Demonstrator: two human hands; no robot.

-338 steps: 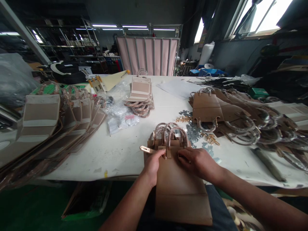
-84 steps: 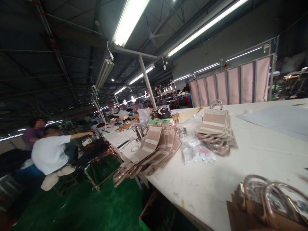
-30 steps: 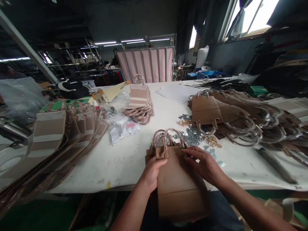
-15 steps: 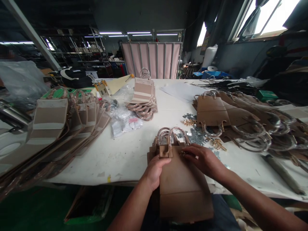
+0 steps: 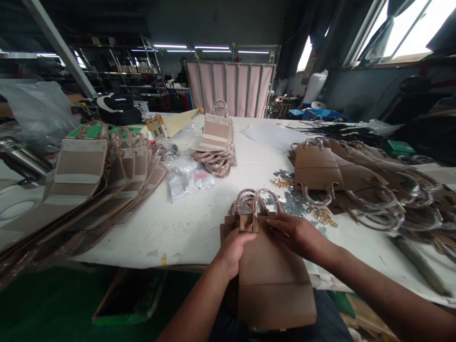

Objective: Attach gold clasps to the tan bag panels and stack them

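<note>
A brown leather-like bag panel [image 5: 274,266] hangs over the table's front edge toward my lap. My left hand [image 5: 233,249] grips its upper left side, thumb on top, just below a folded brown handle tab [image 5: 248,223]. A plastic-wrapped curved handle [image 5: 269,194] rises from the panel's top, with more wrapped handles behind it. My right hand [image 5: 295,232] is at the upper right of the panel, fingers closed together against the surface. Whatever is under those fingertips is hidden. Beyond this hand lie brass-coloured fittings [image 5: 322,216] and flat grey metal plates [image 5: 294,203].
More brown panels with wrapped handles [image 5: 317,166] are heaped on the right. Stacked beige-lined panels [image 5: 80,161] fill the left, and another stack [image 5: 216,135] stands mid-table. Clear plastic bags [image 5: 190,183] lie nearby. A dark rod-like object [image 5: 422,266] rests at the right.
The small brass-coloured piece visible at my right fingertips is now covered by the fingers, which lie closer to the panel. My left hand keeps its hold. The view has shifted slightly.
</note>
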